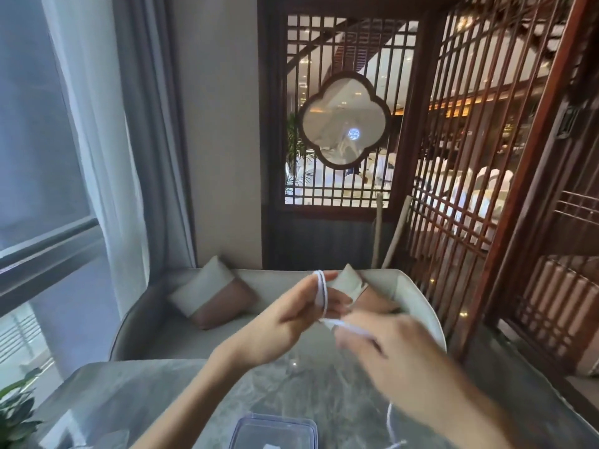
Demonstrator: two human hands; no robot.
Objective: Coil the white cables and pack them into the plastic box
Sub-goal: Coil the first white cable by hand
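My left hand (291, 314) is raised above the table with its fingers spread, and a white cable (322, 291) is looped in a couple of turns around them. My right hand (389, 354), blurred by motion, pinches the running part of the same cable just right of the left palm. The cable's loose tail (390, 419) hangs down below my right wrist towards the table. A clear plastic box (275, 431) sits at the near table edge, partly cut off by the frame, with something small and white inside.
The grey marble table (146, 396) fills the foreground. Behind it is a grey sofa (155, 319) with two cushions. A green plant (14, 413) stands at the bottom left. Dark wooden lattice screens rise at the back and right.
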